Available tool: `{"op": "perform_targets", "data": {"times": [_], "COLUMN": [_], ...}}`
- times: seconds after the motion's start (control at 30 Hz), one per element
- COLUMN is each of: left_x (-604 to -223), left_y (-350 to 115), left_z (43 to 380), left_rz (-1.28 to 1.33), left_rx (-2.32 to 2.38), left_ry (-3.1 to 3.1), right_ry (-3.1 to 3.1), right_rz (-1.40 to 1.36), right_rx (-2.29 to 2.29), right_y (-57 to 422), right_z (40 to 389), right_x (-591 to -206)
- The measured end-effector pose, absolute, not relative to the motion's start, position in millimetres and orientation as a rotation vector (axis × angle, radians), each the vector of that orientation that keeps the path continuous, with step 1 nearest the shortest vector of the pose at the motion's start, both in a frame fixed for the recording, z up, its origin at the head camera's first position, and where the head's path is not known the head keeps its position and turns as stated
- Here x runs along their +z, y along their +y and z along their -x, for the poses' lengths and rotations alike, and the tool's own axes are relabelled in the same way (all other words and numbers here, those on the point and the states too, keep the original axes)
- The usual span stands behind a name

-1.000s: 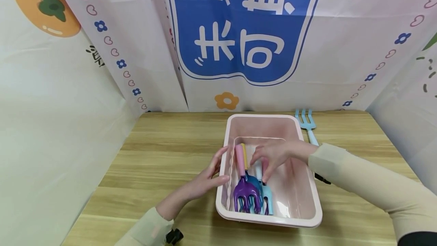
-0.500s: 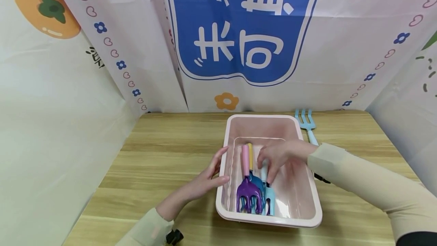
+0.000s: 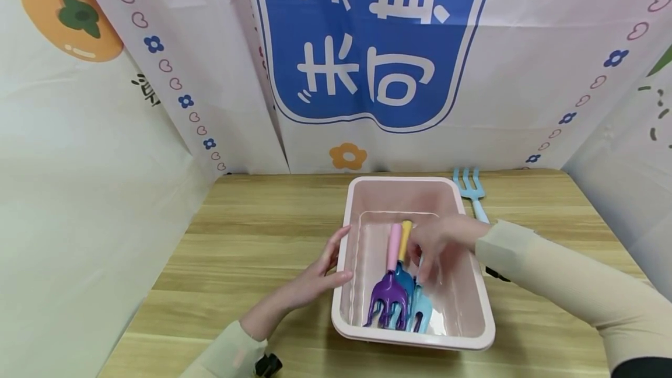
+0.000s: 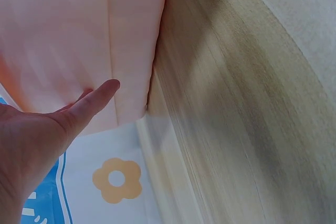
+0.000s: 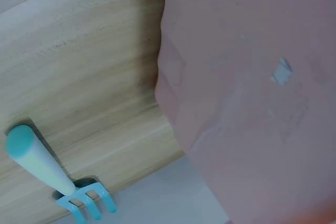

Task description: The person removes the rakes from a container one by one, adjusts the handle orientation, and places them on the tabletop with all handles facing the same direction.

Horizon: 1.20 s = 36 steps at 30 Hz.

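Observation:
In the head view a pink plastic bin (image 3: 415, 340) holds several toy garden rakes, tines toward the person. On top lies a purple rake (image 3: 389, 293) with a pink handle, overlapping a blue rake whose yellow handle (image 3: 405, 233) shows beside it. My right hand (image 3: 433, 239) reaches inside, fingers curled around the handle of a light blue rake (image 3: 423, 305) at the pile's right; that handle is mostly hidden. Along the bin's left side rests my left hand (image 3: 321, 272), fingers and thumb extended. The left wrist view shows its straight finger (image 4: 92, 106) against the outer wall.
Another light blue rake (image 3: 471, 191) lies on the wood-grain table (image 3: 252, 249) behind the bin's right side, under the right forearm in the head view. Printed cloth walls (image 3: 310, 150) enclose the back and sides.
The rakes inside the bin have slid to the right together, along with my right hand. More of the yellow handle shows. The left hand and the bin have stayed in place.

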State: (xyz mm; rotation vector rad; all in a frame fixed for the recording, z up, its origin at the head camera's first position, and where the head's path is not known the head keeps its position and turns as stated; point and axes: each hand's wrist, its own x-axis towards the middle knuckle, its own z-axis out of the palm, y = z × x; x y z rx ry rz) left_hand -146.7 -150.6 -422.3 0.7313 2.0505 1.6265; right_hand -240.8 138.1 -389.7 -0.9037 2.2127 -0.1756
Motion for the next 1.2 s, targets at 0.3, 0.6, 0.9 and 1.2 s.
{"op": "perform_targets", "data": {"times": [0.3,0.6,0.9,1.2], "left_x": [-422.1,-421.6,-421.5,-421.2], "left_y": [-151.1,-150.9,-151.7,-151.2], "left_z": [147.1,146.5,145.7,145.7], "left_rz": [-0.734,-0.726,-0.735,-0.756], "left_rx": [1.624,1.615,1.615,1.636], "left_ry": [2.051,2.061,2.066,2.041], "right_ry": [2.212,2.153,2.102,2.109], "right_rz": [0.826,0.878,0.928,0.907], "right_rx": [-0.105,-0.131,-0.258,-0.330], "right_y": [138.2,141.1,144.2,145.0], "right_z": [237.5,242.1,242.1,240.4], "right_x": [-375.5,-376.1,-371.0,-368.6]}}
